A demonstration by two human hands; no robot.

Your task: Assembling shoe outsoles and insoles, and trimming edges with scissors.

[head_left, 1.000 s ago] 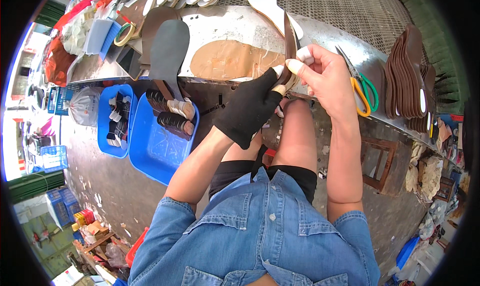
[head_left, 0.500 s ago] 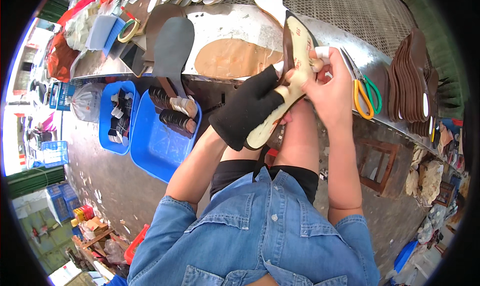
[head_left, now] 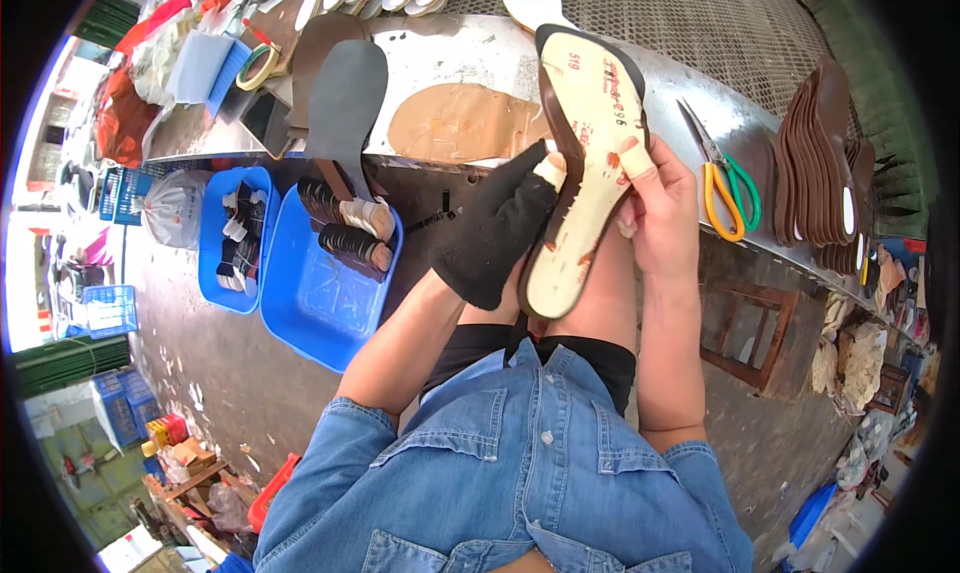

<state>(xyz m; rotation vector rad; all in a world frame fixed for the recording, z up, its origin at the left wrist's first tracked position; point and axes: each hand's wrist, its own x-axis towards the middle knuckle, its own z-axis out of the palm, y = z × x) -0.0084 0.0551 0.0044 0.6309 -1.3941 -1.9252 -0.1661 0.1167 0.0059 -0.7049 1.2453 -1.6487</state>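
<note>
A cream-coloured shoe insole with dark leather edging and red print is held over my lap, its pale face up and its wide toe end over the bench edge. On its left side my left hand, in a black glove with bare fingertips, is closed on the edging. My right hand, tape round the thumb, pinches the opposite edge near the middle; its other fingers are mostly hidden beneath. Beside that hand, scissors with one yellow and one green handle lie on the bench.
On the metal bench lie a tan sole-shaped piece and a dark grey one overhanging the edge. Stacked brown pieces are at right. Blue bins holding bundled strips stand lower left; a wooden frame is below the bench.
The insole has turned from edge-on to nearly flat, showing its whole pale face. My left hand has shifted from across it to its left edge; my right hand has moved slightly lower.
</note>
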